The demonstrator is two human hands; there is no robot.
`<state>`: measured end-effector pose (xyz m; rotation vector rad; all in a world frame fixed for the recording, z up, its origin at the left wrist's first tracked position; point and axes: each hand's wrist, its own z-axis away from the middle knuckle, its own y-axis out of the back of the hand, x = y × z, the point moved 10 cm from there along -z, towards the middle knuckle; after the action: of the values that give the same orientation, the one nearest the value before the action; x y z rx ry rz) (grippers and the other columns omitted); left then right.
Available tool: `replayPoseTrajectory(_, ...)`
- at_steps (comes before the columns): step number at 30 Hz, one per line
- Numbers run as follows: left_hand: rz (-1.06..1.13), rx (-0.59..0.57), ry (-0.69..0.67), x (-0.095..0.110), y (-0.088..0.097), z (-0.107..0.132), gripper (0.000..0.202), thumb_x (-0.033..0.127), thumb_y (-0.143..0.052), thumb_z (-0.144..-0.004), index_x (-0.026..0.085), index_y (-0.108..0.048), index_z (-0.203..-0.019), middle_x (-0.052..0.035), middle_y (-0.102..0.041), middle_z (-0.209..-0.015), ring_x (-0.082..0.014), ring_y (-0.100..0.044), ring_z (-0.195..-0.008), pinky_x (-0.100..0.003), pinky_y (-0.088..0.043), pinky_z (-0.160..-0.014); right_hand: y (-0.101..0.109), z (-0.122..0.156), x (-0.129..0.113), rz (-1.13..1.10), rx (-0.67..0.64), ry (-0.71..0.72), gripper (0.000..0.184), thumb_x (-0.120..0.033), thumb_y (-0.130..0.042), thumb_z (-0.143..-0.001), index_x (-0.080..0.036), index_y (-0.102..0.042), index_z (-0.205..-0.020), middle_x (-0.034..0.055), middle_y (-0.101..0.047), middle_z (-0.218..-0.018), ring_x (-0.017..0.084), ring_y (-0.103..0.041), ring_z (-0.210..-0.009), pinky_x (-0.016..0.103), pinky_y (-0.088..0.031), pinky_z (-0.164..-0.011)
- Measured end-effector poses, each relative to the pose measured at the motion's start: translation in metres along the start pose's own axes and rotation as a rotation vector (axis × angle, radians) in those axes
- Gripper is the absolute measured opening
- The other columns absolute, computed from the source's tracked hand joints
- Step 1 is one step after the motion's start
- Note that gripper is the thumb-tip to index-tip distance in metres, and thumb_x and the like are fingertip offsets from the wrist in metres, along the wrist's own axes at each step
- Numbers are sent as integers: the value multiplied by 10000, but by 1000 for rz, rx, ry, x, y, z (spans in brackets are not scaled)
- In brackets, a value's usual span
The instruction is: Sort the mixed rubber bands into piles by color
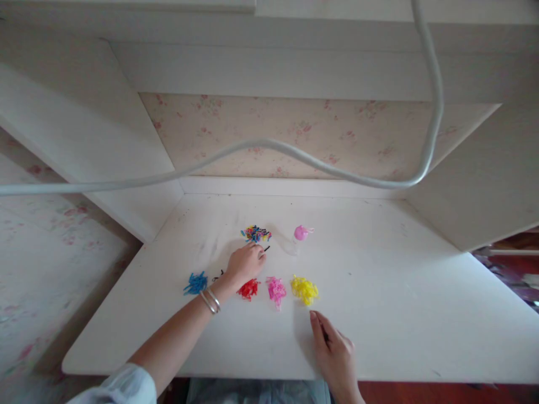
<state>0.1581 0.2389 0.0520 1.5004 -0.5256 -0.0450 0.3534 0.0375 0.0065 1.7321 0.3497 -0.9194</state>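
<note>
My left hand reaches over the table with its fingers pinched beside a mixed-colour pile of small elastic bands. A black elastic band sticks out at its fingertips. Below the hand and wrist lie sorted heaps: blue bands, black bands partly hidden by my forearm, red bands, pink bands and yellow bands. My right hand is closed near the table's front edge, just below the yellow heap; what its fingers hold, if anything, is hidden.
A clear container with a pink lid lies right of the mixed pile. The white table has side panels left and right and a back wall with floral paper. A thick white cable crosses the view close to the camera.
</note>
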Motion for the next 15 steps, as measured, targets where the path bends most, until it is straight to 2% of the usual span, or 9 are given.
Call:
replayPoseTrajectory(5,-13,-26,15,3,-18,-17,235,316,-470,-879,206,-660,-963,-77,-655,-1050,-185,-639,-861,-294,-461,-764,-5,-5,-3,9,-58,0,512,-556,-360,-910,-197,-723,-947,67,-736,-828,169,-686,-681,185,-486,-609)
replayPoseTrajectory(9,-1,-19,32,3,-21,-21,252,244,-420,-900,178,-662,-921,-88,-657,-994,-165,-634,-852,-270,-455,-763,-7,-5,-3,25,-79,10,507,-556,-357,-911,-205,-721,-943,62,-735,-811,160,-681,-662,179,-477,-598)
replayPoseTrajectory(12,28,12,40,-3,-12,-19,218,223,-445,-886,179,-657,-903,-78,-660,-973,-158,-633,-847,-260,-453,-762,-7,-4,-3,31,-81,5,495,-544,-357,-915,-206,-718,-944,56,-733,-810,156,-681,-667,176,-471,-599)
replayPoseTrajectory(15,67,91,61,-20,12,-6,225,261,-427,-904,195,-639,-940,-60,-657,-1017,-155,-623,-899,-259,-448,-796,-8,-3,-3,33,-85,17,491,-543,-363,-914,-202,-715,-946,57,-732,-811,158,-683,-671,180,-467,-596)
